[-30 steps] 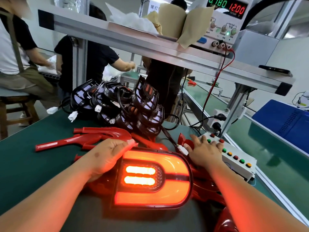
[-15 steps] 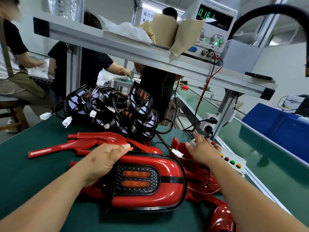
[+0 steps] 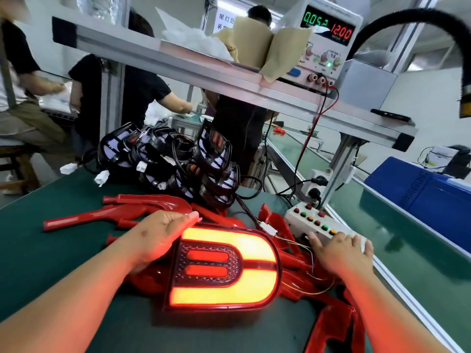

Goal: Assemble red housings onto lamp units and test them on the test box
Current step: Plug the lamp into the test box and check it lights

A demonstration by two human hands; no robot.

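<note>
The left hand (image 3: 158, 235) grips the lamp unit (image 3: 224, 266) at its upper left corner, thumb laid along the top rim and the fingers hidden behind the edge, so the lit face lies just right of the palm, facing up over the green table (image 3: 51, 225). The right hand (image 3: 341, 253) rests with straight, spread fingers on the near end of the test box (image 3: 308, 217), just right of the lamp. Loose red housings (image 3: 142, 210) lie around it, and unlit lamp units (image 3: 178, 161) are piled behind.

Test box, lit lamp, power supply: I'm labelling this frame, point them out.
test box (image 3: 331, 222), head view, white top face
lit lamp (image 3: 221, 294), head view, glowing lower band
power supply (image 3: 328, 28), head view, display
</note>
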